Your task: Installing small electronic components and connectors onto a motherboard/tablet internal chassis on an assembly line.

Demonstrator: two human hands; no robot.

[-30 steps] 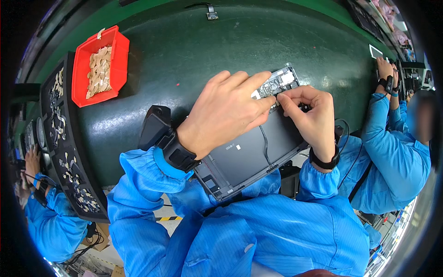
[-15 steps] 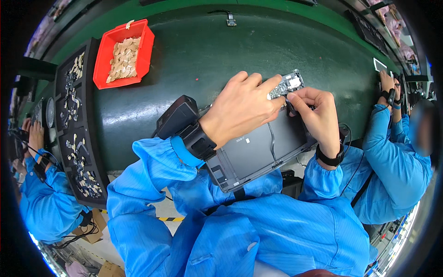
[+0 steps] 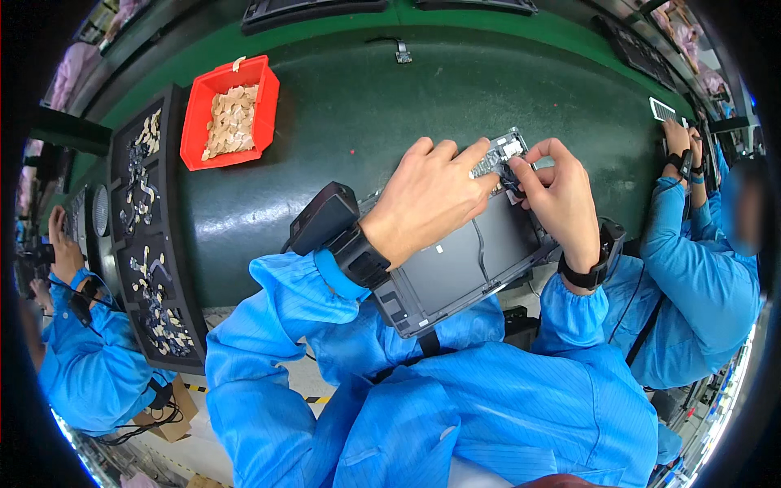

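An opened dark device (image 3: 447, 272), flat like a tablet or laptop base, rests at the near table edge and over my lap. A thin black cable runs across it. Along its far side shows a circuit board (image 3: 491, 162) with a white patch. My left hand (image 3: 431, 195) lies palm down over the board side, fingers stretched and spread, touching the device. At the board's right end my right hand (image 3: 561, 195) pinches with thumb and index finger. A small dark part shows at those fingertips, too hidden to name.
A red bin (image 3: 192, 130) of tan paper-like pieces stands at far left. Beside it, a black divided tray (image 3: 181, 244) holds small cables. A small connector with cable (image 3: 403, 55) lies at the back. Co-workers in blue sit at left and right (image 3: 691, 211).
My right hand has shifted slightly up along the board's end, its index finger now arched higher. The left hand stays over the device. The whole view has shifted slightly.
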